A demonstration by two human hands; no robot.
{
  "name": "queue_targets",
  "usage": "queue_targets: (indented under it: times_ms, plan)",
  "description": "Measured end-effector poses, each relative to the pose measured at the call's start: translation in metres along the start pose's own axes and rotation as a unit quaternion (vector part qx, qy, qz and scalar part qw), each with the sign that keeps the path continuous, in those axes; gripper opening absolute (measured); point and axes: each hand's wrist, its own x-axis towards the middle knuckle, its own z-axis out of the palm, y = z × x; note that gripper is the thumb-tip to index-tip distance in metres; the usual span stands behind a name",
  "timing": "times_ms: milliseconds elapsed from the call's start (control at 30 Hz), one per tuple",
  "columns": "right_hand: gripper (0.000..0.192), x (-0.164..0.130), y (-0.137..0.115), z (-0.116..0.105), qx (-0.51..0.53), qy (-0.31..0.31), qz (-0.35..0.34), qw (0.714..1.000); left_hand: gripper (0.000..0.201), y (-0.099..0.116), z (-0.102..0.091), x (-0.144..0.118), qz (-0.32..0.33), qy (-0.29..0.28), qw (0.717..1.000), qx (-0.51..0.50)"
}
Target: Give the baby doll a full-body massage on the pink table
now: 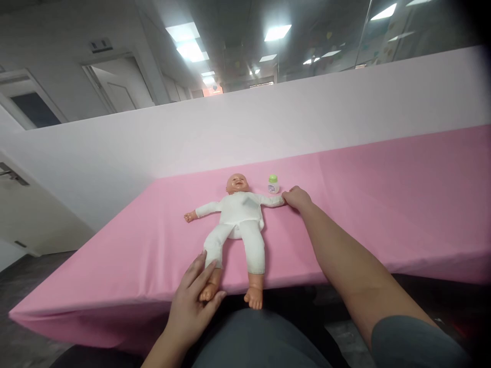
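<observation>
A baby doll [241,209] with a white cloth body lies on its back, head toward the wall and feet at the table's near edge. My right hand [297,198] is closed around the doll's hand at the right, whose fingers are hidden, and that arm is stretched out sideways. My left hand [196,290] rests with its fingers extended and apart along the doll's lower leg and foot on the left side. Close by my right hand stands a small clear bottle [273,185] with a green cap, upright beside the doll's arm.
A pink cloth [368,204] covers the table and hangs over its front edge. Behind it runs a low white wall [268,122] with glass above. A door [23,214] is at the far left. My body is against the near edge.
</observation>
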Motion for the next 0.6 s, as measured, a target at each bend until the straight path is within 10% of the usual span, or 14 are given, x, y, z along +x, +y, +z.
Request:
queue_targets:
  times_ms: [133, 300, 467, 600]
  plan:
    - [0.063, -0.002, 0.003, -0.008, -0.042, -0.014, 0.000, 0.999, 0.058, 0.007, -0.011, 0.023, -0.030, 0.056, 0.990, -0.125]
    - [0.082, -0.022, -0.006, -0.022, -0.072, -0.012, 0.012, 0.997, 0.041, 0.014, -0.010, 0.131, -0.151, 0.205, 0.946, -0.202]
    - [0.073, -0.086, -0.008, -0.018, -0.072, 0.042, -0.156, 0.984, 0.048, -0.012, -0.015, 0.242, -0.217, 0.089, 0.970, -0.057]
    - [0.063, -0.176, 0.020, 0.002, 0.022, 0.011, -0.345, 0.938, 0.068, -0.057, -0.027, 0.270, -0.205, -0.047, 0.977, 0.032]
